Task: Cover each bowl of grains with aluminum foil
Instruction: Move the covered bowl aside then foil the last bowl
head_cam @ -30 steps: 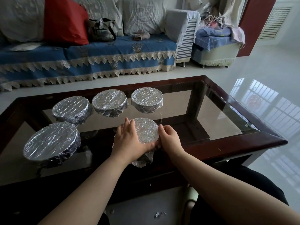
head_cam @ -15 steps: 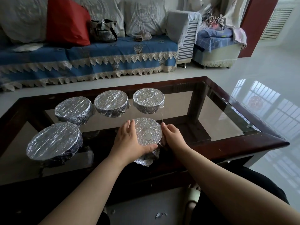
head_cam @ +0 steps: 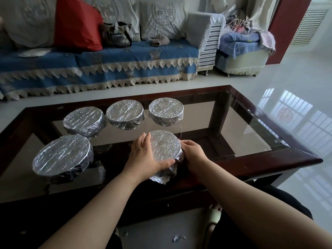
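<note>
Five foil-covered bowls stand on the glass-topped coffee table (head_cam: 251, 133); the nearest foil-covered bowl (head_cam: 164, 146) sits close to the table's front edge, held between both hands. The left hand (head_cam: 143, 157) curls round its left side, thumb pressing the foil at the near rim; the right hand (head_cam: 193, 151) grips the right side, its fingertips hidden behind the foil skirt. The grains inside cannot be seen; the bowl walls are covered by crumpled foil. Small foil scraps (head_cam: 177, 238) lie on the floor below.
</note>
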Tool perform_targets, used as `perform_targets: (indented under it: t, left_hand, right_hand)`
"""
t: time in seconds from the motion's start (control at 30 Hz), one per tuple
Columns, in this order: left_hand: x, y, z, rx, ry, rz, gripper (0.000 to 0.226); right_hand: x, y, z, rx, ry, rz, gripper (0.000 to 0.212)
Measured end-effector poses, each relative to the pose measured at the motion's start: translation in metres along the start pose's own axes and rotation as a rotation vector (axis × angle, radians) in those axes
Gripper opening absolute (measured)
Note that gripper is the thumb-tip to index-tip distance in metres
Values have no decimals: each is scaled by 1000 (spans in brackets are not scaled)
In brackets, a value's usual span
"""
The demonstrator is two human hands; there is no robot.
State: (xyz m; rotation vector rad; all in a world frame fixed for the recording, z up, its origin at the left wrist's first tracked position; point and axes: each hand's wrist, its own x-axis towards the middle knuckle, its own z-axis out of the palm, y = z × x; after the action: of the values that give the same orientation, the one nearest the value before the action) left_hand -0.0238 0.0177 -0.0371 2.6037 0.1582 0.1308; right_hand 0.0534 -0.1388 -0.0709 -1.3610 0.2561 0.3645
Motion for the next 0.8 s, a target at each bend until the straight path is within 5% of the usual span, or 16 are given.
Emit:
perform_targets:
  t: [0.13, 0.37, 0.53, 0.8]
  left_hand:
    - [0, 0, -1, -6, 4, 13, 128]
    - [-2, 2, 0, -39, 22, -33, 128]
    - [-6, 12, 9, -57, 112, -96, 132]
    - [-8, 18, 12, -59, 113, -137, 132]
  right_hand:
    - [-1, 1, 2, 30, -15, 17, 29]
    - [1, -11, 1, -12, 23, 43, 19]
    - [-7, -17, -6, -117, -221, -43, 54]
    - [-10, 2, -11, -270, -149, -272, 21]
